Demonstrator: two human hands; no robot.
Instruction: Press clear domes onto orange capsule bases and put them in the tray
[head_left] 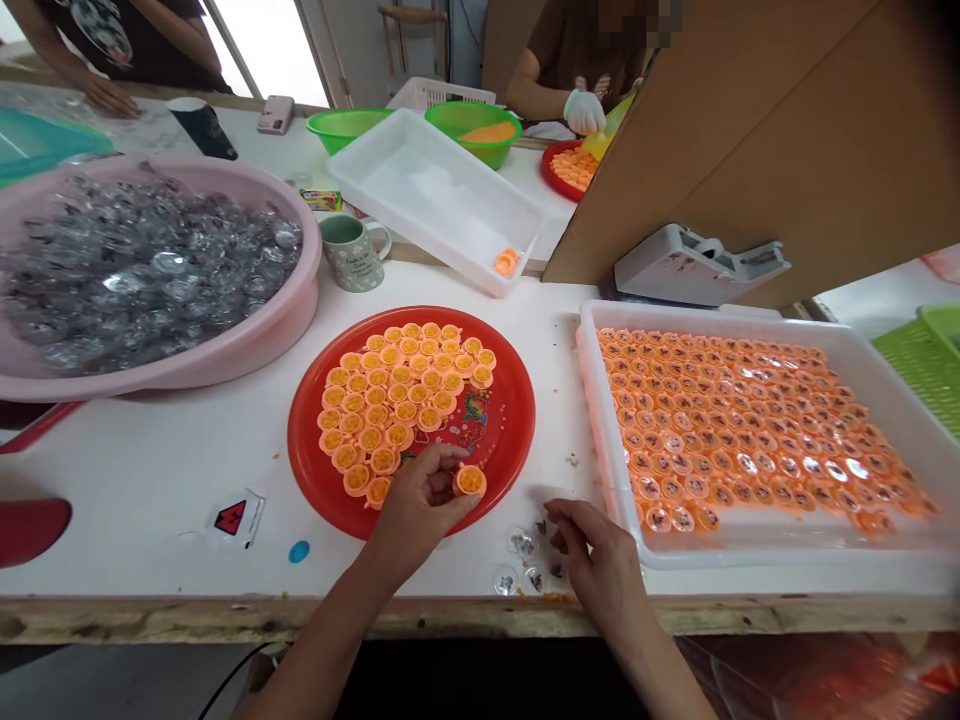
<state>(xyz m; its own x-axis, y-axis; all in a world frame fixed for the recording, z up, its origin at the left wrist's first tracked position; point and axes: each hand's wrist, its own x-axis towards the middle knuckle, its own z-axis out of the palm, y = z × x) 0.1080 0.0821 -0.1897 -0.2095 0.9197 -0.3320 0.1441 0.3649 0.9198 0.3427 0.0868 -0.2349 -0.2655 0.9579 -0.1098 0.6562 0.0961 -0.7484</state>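
- While my left hand (427, 492) pinches an orange cup (470, 481) over the red plate (511, 420)
- my right hand (596, 548) curls by clear discs (505, 579), bottom centre, its grip unclear

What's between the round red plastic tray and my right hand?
A few small, clear round discs lie there on the white tabletop, as the head view shows.

Bright far-left window (281, 40); glare on clear film-covered orange pieces (750, 430); lower-right corner blurred; dark upper-right corner.
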